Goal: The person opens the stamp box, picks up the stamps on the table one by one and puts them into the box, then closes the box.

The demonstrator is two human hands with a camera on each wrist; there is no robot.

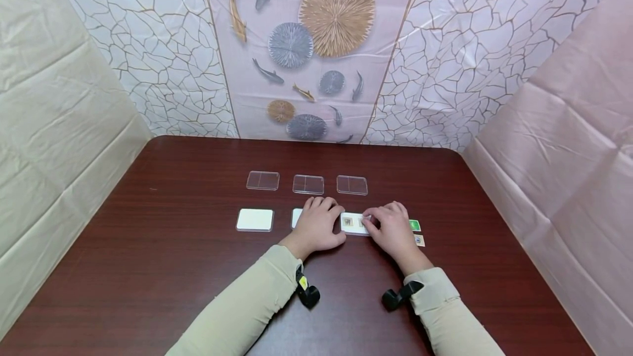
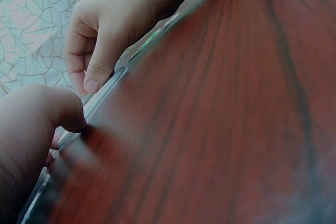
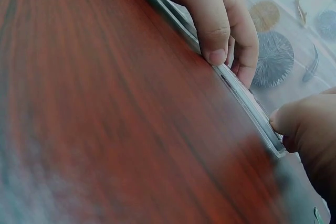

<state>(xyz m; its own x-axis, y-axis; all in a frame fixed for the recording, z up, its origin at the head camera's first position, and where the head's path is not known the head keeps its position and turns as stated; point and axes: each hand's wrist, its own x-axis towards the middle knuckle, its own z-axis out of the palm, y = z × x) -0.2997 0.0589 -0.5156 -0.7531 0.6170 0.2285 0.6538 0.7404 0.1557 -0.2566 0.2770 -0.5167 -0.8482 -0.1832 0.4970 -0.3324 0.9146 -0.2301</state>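
Observation:
A flat clear case with a white card [image 1: 355, 231] inside lies between both hands. On the card's left half sits a small stamp-like picture [image 1: 348, 222]. My left hand [image 1: 318, 224] grips the case's left end, thumb on the near edge and fingers along the far edge. Thumb and forefinger of my right hand [image 1: 392, 229] pinch a second stamp-like piece [image 1: 361, 223] over the card's right half; the fingers hide most of it. Just right of that hand lie a green stamp-like piece [image 1: 414, 226] and a paler one [image 1: 419, 240], both partly covered.
Another white card case [image 1: 254, 220] lies at the left, and one more [image 1: 296, 216] shows partly behind my left hand. Three clear plastic lids [image 1: 308, 184] form a row farther back on the brown table [image 1: 163, 257]. Fabric walls [image 1: 549, 103] stand around the table.

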